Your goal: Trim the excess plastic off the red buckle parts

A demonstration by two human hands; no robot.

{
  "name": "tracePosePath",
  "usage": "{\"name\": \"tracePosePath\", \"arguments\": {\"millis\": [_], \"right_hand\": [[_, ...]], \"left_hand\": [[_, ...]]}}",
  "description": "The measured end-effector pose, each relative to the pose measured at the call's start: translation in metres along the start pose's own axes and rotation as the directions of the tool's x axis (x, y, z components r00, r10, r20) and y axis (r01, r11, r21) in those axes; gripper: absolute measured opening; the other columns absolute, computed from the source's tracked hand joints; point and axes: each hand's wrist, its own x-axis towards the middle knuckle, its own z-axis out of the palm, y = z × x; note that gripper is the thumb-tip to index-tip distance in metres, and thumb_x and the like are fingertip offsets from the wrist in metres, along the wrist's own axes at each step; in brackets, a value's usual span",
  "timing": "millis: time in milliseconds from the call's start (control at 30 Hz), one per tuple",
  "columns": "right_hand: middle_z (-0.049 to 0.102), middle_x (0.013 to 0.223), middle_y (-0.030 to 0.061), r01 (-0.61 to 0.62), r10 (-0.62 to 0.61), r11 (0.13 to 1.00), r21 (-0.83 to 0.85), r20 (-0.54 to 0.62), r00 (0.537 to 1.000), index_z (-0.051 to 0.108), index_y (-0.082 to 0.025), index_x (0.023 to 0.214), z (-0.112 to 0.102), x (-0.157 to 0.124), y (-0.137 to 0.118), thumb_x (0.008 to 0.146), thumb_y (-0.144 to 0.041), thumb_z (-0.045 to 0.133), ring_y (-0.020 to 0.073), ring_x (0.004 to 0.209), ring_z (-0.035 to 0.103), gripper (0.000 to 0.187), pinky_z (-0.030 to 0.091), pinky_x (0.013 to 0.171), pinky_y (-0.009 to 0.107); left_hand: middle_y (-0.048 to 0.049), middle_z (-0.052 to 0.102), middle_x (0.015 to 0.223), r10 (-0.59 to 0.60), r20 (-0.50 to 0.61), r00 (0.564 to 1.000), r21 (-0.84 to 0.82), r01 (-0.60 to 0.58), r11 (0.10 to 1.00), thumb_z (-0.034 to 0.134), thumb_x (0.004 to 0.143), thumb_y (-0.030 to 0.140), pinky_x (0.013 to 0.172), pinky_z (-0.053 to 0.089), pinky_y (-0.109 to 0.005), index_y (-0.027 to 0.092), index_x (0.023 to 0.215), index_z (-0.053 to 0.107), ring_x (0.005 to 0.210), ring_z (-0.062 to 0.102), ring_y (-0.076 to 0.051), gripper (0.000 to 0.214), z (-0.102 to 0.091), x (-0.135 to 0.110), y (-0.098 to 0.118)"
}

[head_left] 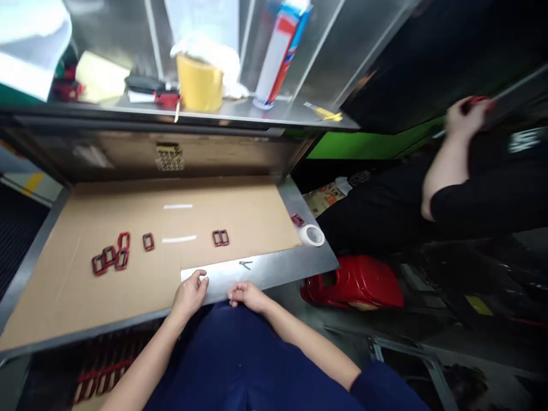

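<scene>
The left hand [190, 295] rests with loosely curled fingers on the near edge of a white strip [214, 275], pinching nothing. The right hand [248, 295] lies just beside it, also curled and empty, on the steel tabletop [295, 268]. Small spring snips [245, 264] lie on the strip, just beyond the right hand. A cardboard sheet [128, 274] covers most of the tabletop and carries red-and-black rectangular frames [148, 242]: 4 clustered at the left, 1 alone, and 2 side by side further right. 2 white strips [178, 238] lie across the cardboard. Another frame [297, 220] sits on the steel beside a roll of white tape [312, 235]. To the right, a co-worker's hand [466, 117] grips something red. A yellow tape roll [200, 83] and a spray can [278, 57] stand on the shelf above.
</scene>
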Motion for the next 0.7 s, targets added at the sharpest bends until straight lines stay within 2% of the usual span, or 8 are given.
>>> {"name": "tracePosePath", "arguments": {"millis": [100,167,267,367,467,533,600,700], "right_hand": [[0.068,0.059,-0.0004,0.028,-0.023,0.998,0.047,-0.106,0.994,0.066,-0.019,0.070,-0.038,-0.019,0.006,0.065,-0.051,0.078,0.0161,0.054,0.060,0.034,0.045,0.059,0.029],[0.067,0.056,-0.0005,0.040,-0.029,0.997,0.063,-0.156,0.987,0.064,-0.020,0.066,-0.060,-0.024,0.012,0.063,-0.049,0.078,0.0152,0.048,0.055,0.032,0.042,0.055,0.029],[0.065,0.052,-0.0001,0.088,-0.066,0.992,0.093,-0.216,0.974,0.063,-0.020,0.061,-0.086,-0.023,0.022,0.058,-0.043,0.077,0.0162,0.048,0.056,0.027,0.042,0.056,0.030],[0.064,0.051,0.0003,0.128,-0.089,0.983,0.129,-0.275,0.957,0.063,-0.021,0.061,-0.103,-0.018,0.031,0.056,-0.043,0.074,0.0194,0.053,0.064,0.026,0.046,0.060,0.032],[0.062,0.052,-0.0006,0.121,-0.063,0.980,0.159,-0.328,0.943,0.059,-0.023,0.064,-0.114,-0.013,0.036,0.061,-0.050,0.066,0.0233,0.056,0.069,0.028,0.047,0.057,0.033],[0.062,0.053,-0.0007,0.099,-0.045,0.984,0.148,-0.334,0.941,0.057,-0.025,0.064,-0.119,-0.010,0.033,0.065,-0.050,0.064,0.0245,0.055,0.070,0.026,0.045,0.053,0.033],[0.061,0.051,-0.0014,0.087,-0.049,0.991,0.103,-0.325,0.945,0.056,-0.026,0.060,-0.122,-0.014,0.026,0.069,-0.044,0.067,0.0243,0.052,0.069,0.023,0.046,0.052,0.035],[0.059,0.053,-0.0017,0.109,-0.104,0.994,-0.007,-0.356,0.929,0.059,-0.026,0.061,-0.122,-0.045,0.011,0.081,-0.036,0.072,0.0234,0.054,0.068,0.026,0.053,0.055,0.037]], "left_hand": [[-0.0108,0.072,0.109,0.122,-0.038,0.992,0.083,-0.119,0.989,0.057,0.085,0.031,0.096,0.052,-0.042,0.023,0.118,0.067,0.104,0.069,-0.029,0.036,0.016,0.041,0.036],[-0.0133,0.063,0.133,0.190,-0.071,0.979,0.143,-0.179,0.973,0.061,0.080,0.026,0.111,0.044,-0.046,0.024,0.127,0.064,0.129,0.058,-0.033,0.046,0.029,0.063,0.055],[-0.0136,0.051,0.147,0.215,-0.154,0.964,0.230,-0.177,0.957,0.059,0.082,0.023,0.121,0.034,-0.051,0.030,0.140,0.054,0.145,0.042,-0.035,0.059,0.047,0.086,0.070],[-0.0159,0.044,0.152,0.153,-0.260,0.953,0.293,-0.073,0.953,0.054,0.085,0.023,0.124,0.026,-0.061,0.034,0.150,0.041,0.152,0.030,-0.040,0.068,0.059,0.096,0.071],[-0.0166,0.042,0.155,0.091,-0.287,0.954,0.333,0.010,0.943,0.052,0.086,0.025,0.126,0.021,-0.062,0.035,0.151,0.040,0.154,0.026,-0.041,0.067,0.065,0.097,0.064],[-0.0179,0.043,0.155,0.066,-0.247,0.967,0.352,0.026,0.935,0.054,0.084,0.026,0.127,0.023,-0.060,0.034,0.148,0.046,0.153,0.029,-0.041,0.065,0.064,0.094,0.060],[-0.0154,0.049,0.152,0.051,-0.184,0.982,0.361,0.019,0.932,0.058,0.082,0.026,0.125,0.029,-0.058,0.039,0.143,0.053,0.150,0.036,-0.039,0.063,0.056,0.088,0.055],[-0.0103,0.060,0.142,0.045,-0.094,0.995,0.337,-0.011,0.941,0.063,0.086,0.030,0.118,0.042,-0.055,0.045,0.133,0.060,0.140,0.051,-0.036,0.050,0.032,0.076,0.051]]}}
